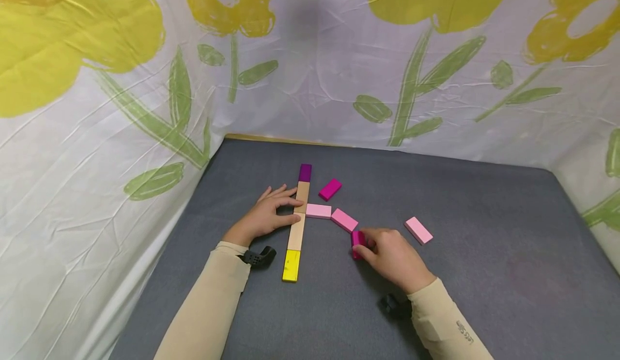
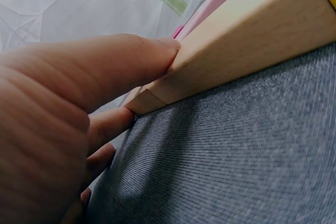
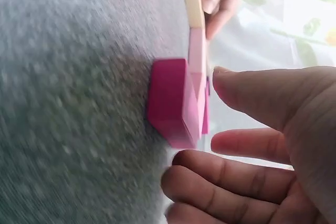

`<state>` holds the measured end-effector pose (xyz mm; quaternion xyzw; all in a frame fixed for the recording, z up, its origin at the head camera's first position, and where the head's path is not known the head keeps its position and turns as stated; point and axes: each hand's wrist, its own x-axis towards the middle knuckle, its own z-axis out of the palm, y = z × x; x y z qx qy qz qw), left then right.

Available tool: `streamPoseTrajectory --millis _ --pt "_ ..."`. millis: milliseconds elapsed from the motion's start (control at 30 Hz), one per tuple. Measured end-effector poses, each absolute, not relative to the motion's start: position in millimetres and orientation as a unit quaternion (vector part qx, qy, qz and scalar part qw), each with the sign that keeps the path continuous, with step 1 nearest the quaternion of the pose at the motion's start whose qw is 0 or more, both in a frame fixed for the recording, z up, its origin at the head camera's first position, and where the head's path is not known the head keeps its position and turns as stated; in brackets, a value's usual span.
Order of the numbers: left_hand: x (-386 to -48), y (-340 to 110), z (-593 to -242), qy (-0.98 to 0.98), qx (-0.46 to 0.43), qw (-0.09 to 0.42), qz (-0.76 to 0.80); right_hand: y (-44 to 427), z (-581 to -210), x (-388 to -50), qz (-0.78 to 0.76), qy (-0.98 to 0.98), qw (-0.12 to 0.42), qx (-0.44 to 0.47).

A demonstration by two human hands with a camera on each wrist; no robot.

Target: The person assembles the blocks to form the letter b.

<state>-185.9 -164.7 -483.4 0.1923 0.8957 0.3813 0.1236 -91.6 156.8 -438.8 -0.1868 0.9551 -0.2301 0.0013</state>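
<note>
Block, magenta [image 1: 357,238]: lay right of the frame's centre, below the middle, on the grey worktop [image 1: 484,284]; long axis ran roughly up and down the frame, upper end just beside the lower right end of a pink block [image 1: 344,220]. Nearer: my right hand [image 1: 394,258], immediately to its right, thumb and fingers apart; contact I could not tell. My left hand [image 1: 268,214]: farther left, fingers extended, touching the beige blocks [image 1: 296,233].

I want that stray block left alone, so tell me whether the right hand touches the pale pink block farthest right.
Apart. The head view shows bare grey surface between the right hand and the pale pink block.
</note>
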Motion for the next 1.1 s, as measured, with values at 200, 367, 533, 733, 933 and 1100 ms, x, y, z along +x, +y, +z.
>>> streamPoseTrajectory --millis 200,367,533,733,933,1100 --pt "-186 -165 -484 0.895 0.198 0.121 0.38 171 -434 -96 -0.198 0.965 -0.036 -0.171" --pt "-186 -166 -486 0.898 0.193 0.121 0.377 186 -431 -101 -0.184 0.967 -0.064 -0.163" --pt "-186 -167 -485 0.897 0.192 0.117 0.38 202 -430 -106 -0.174 0.97 -0.088 -0.146" --pt "-186 -166 -484 0.899 0.19 0.12 0.376 219 -431 -107 -0.167 0.975 -0.083 -0.118" --pt "-186 -165 -483 0.897 0.192 0.123 0.378 230 -432 -107 -0.16 0.983 -0.056 -0.071" --pt "-186 -165 -484 0.895 0.197 0.122 0.38 238 -433 -107 -0.155 0.986 -0.033 -0.051"
